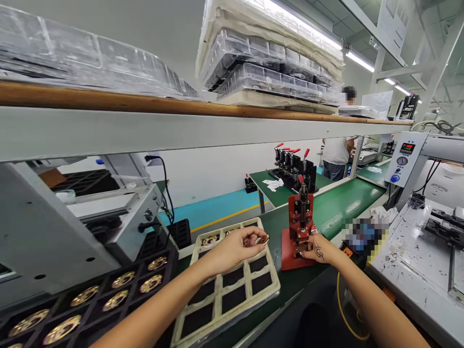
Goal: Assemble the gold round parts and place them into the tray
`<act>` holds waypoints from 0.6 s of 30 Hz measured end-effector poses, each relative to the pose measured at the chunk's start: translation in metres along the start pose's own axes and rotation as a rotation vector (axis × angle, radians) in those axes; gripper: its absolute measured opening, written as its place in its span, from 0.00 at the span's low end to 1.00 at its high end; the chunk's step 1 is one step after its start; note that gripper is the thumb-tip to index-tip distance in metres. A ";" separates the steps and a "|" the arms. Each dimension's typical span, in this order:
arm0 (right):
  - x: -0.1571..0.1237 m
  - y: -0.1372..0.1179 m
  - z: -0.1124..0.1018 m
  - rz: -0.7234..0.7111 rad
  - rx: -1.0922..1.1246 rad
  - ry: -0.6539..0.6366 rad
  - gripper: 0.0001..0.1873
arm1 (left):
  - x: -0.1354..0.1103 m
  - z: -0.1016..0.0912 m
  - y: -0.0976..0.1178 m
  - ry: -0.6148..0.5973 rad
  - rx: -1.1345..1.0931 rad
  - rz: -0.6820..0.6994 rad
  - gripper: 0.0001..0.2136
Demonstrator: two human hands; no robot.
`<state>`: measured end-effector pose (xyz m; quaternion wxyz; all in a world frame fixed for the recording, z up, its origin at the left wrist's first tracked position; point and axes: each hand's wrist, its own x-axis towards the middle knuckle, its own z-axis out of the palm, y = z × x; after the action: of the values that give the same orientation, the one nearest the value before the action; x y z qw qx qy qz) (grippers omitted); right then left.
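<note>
My left hand [241,245] hovers over a cream tray [274,280] with dark-lined compartments, its thumb and fingers pinched on a small shiny metal part [264,239]. My right hand [319,249] is at the foot of a red toggle press [290,241], fingers curled in under the clamp. Between those fingertips, a round brownish piece [301,247] shows in part; whether they grip it is hard to see. Some gold-coloured rings [209,240] lie in the tray's far compartments, while several nearer compartments show only dark lining.
A black tray [136,268] of gold rings sits at lower left. Behind runs a green conveyor belt [348,198]; several black toggle presses [293,166] stand on a green table. A shelf [163,130] with stacked trays crosses overhead. At right is a white machine [402,232]. A person [335,152] stands farther back.
</note>
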<state>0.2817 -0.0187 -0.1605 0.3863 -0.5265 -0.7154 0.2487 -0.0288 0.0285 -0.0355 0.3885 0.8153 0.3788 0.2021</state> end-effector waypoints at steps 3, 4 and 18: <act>-0.006 -0.007 -0.018 0.026 -0.009 0.047 0.09 | -0.018 -0.012 -0.003 0.067 -0.001 -0.009 0.20; -0.005 -0.010 -0.028 0.046 -0.010 0.090 0.10 | -0.024 -0.015 -0.004 0.089 0.012 0.002 0.19; 0.079 -0.184 -0.101 -0.141 0.164 0.404 0.33 | -0.046 0.010 0.043 0.100 0.122 0.262 0.11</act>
<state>0.2492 -0.0088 0.0609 0.5797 -0.4811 -0.6358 0.1679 -0.0322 -0.0294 -0.0094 0.2894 0.8687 0.2997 0.2678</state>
